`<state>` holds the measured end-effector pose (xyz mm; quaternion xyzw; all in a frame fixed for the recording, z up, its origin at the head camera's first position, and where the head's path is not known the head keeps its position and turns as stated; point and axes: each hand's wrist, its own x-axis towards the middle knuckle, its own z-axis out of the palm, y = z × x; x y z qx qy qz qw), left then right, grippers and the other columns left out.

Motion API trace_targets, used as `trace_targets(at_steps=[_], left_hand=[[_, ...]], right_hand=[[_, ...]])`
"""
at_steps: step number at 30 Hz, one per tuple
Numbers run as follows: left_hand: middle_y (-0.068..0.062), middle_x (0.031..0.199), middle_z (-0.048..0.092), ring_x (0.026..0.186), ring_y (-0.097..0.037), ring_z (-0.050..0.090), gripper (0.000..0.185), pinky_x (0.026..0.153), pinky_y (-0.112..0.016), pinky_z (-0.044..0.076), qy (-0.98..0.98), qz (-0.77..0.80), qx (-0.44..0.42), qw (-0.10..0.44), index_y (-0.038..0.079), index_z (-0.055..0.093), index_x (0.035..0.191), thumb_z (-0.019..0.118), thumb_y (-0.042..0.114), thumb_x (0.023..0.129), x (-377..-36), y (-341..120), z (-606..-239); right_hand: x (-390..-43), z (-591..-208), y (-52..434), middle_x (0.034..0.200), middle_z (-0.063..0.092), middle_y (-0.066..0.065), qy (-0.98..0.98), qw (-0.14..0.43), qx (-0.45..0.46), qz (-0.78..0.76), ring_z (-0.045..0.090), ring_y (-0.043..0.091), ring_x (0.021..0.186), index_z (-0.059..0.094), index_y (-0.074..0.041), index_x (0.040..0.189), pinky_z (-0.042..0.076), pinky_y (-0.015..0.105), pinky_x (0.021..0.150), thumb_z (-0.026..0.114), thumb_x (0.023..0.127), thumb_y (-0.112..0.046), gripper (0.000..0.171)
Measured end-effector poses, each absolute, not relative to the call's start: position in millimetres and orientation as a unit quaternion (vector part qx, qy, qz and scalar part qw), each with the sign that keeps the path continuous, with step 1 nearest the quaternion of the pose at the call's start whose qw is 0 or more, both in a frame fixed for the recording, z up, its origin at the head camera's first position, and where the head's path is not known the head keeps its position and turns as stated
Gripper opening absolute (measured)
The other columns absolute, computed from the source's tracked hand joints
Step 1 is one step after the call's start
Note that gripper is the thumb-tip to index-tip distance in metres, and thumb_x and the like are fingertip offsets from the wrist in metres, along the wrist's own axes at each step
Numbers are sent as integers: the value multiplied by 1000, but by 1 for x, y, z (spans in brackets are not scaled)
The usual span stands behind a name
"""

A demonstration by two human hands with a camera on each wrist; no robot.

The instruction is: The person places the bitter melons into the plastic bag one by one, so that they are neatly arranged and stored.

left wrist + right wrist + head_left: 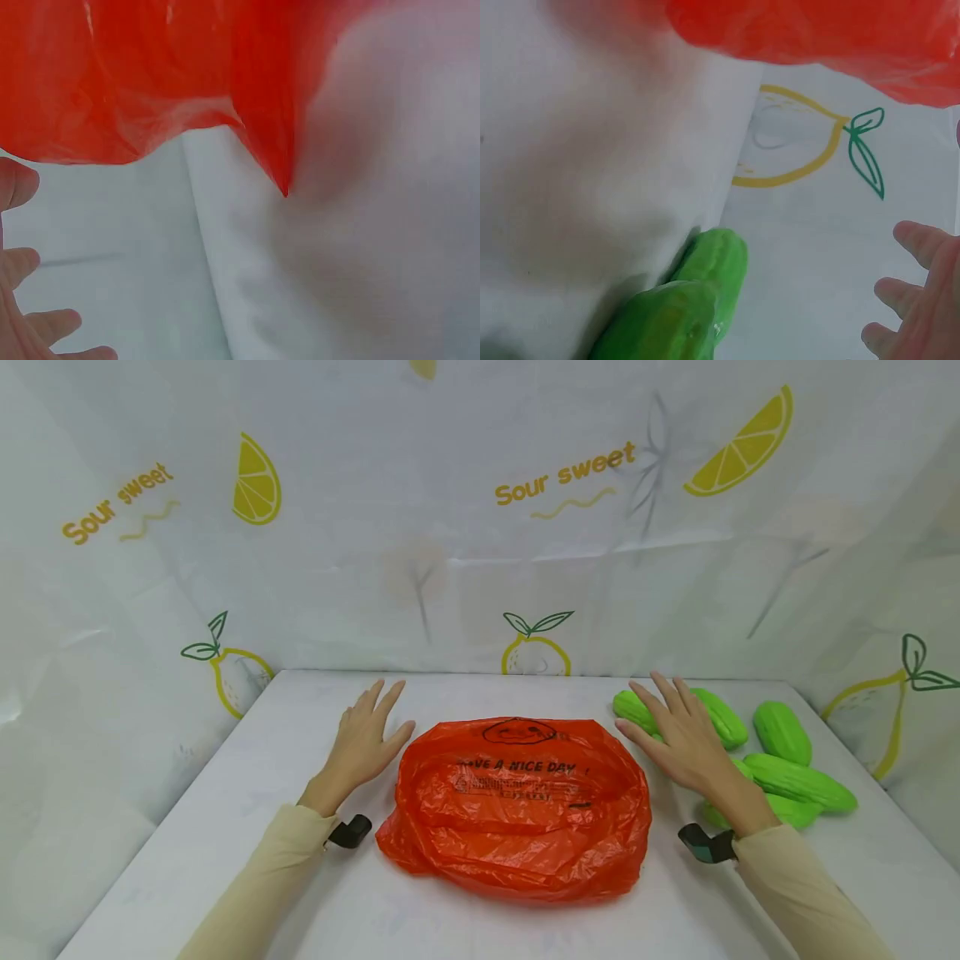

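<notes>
A red plastic bag point(517, 839) printed with "HAVE A NICE DAY" and a smiling face lies on the white table, its middle sunken and its rim puffed up. To its left my left hand point(362, 747) is held out with straight, spread fingers, touching nothing. On the opposite side my right hand point(684, 743) is likewise spread, apart from the bag and holding nothing. The left wrist view shows the bag's pointed corner point(274, 150) beyond the fingertips point(56, 324). Whatever lies inside or under the bag is hidden.
Several bright green, ridged gourd-like vegetables point(782, 733) lie on the table's right, some partly hidden behind my right hand and forearm. A white sheet point(465, 585) printed with lemons hangs behind and beside the table point(247, 777). Each wrist carries a small black camera point(351, 832).
</notes>
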<state>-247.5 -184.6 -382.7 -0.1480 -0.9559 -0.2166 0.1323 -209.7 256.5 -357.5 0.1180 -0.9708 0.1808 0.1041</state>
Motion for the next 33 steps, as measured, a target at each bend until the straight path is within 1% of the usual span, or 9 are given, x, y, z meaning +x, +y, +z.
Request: trace_targets(at_steps=[7,14,17,21,23,28,33], left_hand=[[-22,160,27,145,-45,30,67,113,-70,25,-944,-260,-157,131,17,32,156,57,38,98,-235,-184,-384],[-21,160,28,143,-47,34,65,111,-70,29,-935,-289,-160,127,20,31,156,57,37,99,-226,-184,-386],[-19,161,28,142,-46,35,65,109,-71,30,-932,-302,-161,119,20,31,156,56,36,99,-220,-183,-387],[-19,160,31,141,-46,38,63,108,-71,32,-929,-311,-167,113,21,32,156,56,36,99,-212,-182,-389],[-19,158,33,139,-47,40,63,107,-71,33,-927,-312,-173,114,20,34,155,57,35,99,-209,-180,-391],[-21,156,36,138,-47,41,63,106,-71,35,-925,-313,-188,108,18,35,154,58,35,98,-200,-174,-394],[-17,157,35,143,-41,37,61,110,-67,34,-914,-348,-194,81,19,35,154,58,33,99,-195,-171,-396]], right_hand=[[-197,-354,253,164,15,23,-961,91,142,219,4,51,150,30,-10,156,10,77,110,48,100,-49,70],[-186,-351,248,165,15,19,-951,75,169,247,6,49,150,33,-12,155,10,77,111,50,101,-44,66],[-181,-352,245,165,17,18,-948,71,181,254,7,49,150,32,-13,156,13,77,110,51,100,-42,66],[-175,-354,243,165,18,14,-943,59,188,267,13,46,150,30,-19,157,19,78,107,54,100,-43,67],[-172,-354,242,165,18,13,-940,43,191,279,16,45,149,28,-21,158,22,77,106,54,100,-43,67],[-167,-354,242,163,22,17,-930,-5,196,310,23,47,146,26,-22,158,27,77,104,54,100,-43,68],[-165,-355,242,161,25,18,-923,-16,203,326,27,48,144,28,-22,157,31,78,101,60,98,-41,70]])
